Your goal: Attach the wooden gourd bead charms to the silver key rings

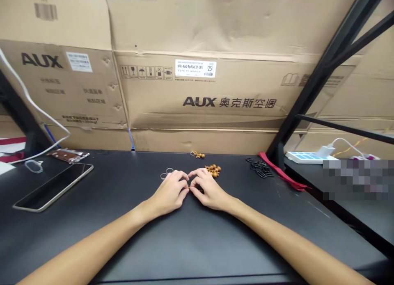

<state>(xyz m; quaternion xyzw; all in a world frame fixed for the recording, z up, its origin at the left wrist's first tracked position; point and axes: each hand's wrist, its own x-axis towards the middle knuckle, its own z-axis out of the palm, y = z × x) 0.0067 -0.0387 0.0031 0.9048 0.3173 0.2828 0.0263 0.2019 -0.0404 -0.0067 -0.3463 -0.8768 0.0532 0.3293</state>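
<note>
My left hand (172, 190) and my right hand (207, 190) rest on the black table (123, 219), fingertips meeting in a pinch at the middle. Whatever they pinch is too small to make out. Two metal key rings (166, 173) lie just beyond my left hand. A small pile of brown wooden beads (213, 169) sits right behind my right hand. One more bead charm (198, 155) lies farther back near the boxes.
A phone (53, 186) lies face up at the left. Black rings (260, 167) and a red strap (281, 173) sit at the right by a black frame post (310, 84). Cardboard boxes (200, 92) wall off the back. A white power strip (308, 157) lies at right.
</note>
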